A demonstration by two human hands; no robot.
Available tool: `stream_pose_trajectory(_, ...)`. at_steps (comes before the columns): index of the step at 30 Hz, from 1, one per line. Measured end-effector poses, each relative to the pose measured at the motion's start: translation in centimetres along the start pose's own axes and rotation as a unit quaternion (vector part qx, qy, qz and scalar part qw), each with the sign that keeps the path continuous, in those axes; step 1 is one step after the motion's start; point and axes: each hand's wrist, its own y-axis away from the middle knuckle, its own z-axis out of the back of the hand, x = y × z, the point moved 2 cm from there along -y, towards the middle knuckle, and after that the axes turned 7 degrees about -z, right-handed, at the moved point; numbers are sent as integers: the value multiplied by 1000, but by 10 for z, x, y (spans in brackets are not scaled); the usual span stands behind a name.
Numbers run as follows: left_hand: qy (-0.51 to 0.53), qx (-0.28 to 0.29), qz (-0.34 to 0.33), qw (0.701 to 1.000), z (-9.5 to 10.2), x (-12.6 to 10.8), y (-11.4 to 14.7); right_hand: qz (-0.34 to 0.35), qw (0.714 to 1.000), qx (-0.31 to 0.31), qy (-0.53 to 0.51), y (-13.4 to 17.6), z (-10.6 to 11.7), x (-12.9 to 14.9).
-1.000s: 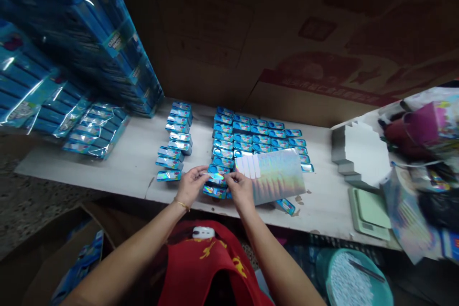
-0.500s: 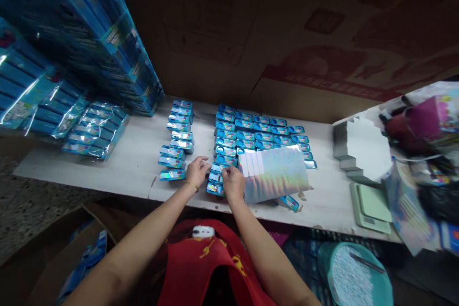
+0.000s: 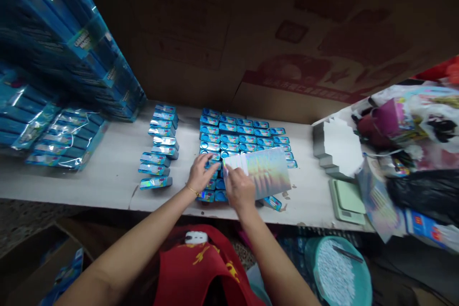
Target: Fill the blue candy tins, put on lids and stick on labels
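Several small blue boxes [image 3: 229, 139] stand in close rows on the white tabletop. My left hand [image 3: 201, 173] rests on the near left boxes of this block, its thumb and forefinger apart. Just right of it, my right hand [image 3: 239, 190] is closed in a pinch at the left edge of a shiny rainbow-silver sticker sheet [image 3: 272, 172]. White strips mark that end of the sheet. It lies over part of the block and hides the boxes below. Whether a loose sticker is between my right fingertips is too small to tell.
A separate column of blue boxes [image 3: 158, 158] stands to the left. Wrapped blue packs [image 3: 68, 141] are piled further left. On the right are folded white cards [image 3: 339, 148], a pale green scale [image 3: 347, 201] and a bucket [image 3: 366, 272] of white pieces. A large carton [image 3: 222, 57] rises behind.
My right hand has moved from the near boxes onto the sheet's left edge. My left hand has come right, over the near left boxes. The whole view has shifted a little.
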Motion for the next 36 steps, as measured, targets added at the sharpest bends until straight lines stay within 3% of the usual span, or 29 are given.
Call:
stream_pose_trajectory(3,66,74,43,994,-35,-10,-16,-11,997,-77,13,-31,16,-47)
stream_pose_trajectory(6,130,74,128,980,-60,-4,-23,40,996,-61,58,-57,9,-80)
stream_pose_trajectory(11,198,22,170,965,-73,6,-20,146,985,-40,83,-58,-13,-101)
stream_pose_trajectory(14,183,16,165,969,-74,5,-18,167,983,-44,62,-46,-10,-104)
stream_pose_trajectory(16,149,16,155,977,-74,4,-18,148,987,-59,26,-38,7,-100)
stream_pose_trajectory(19,69,18,120,990,-72,2,-21,82,991,-80,-66,-27,53,-83)
stream_pose_trajectory(22,13,26,81,996,-67,-4,-23,26,979,-52,-196,-21,96,-58)
stream_pose_trajectory(24,24,6,64,998,-58,-10,-20,-15,962,-20,-271,-24,105,-43)
stream_pose_trajectory(26,81,-31,55,995,-42,-18,-13,-75,936,24,-343,-30,95,-31)
stream_pose_trajectory(28,169,-52,67,982,-23,-24,-2,-144,893,69,-420,-35,71,-21)
stream_pose_trajectory(32,317,-37,126,939,12,-27,24,-220,812,96,-532,-34,18,-1)
stream_pose_trajectory(36,317,-51,170,932,30,-13,33,-260,785,95,-554,-25,-14,16)
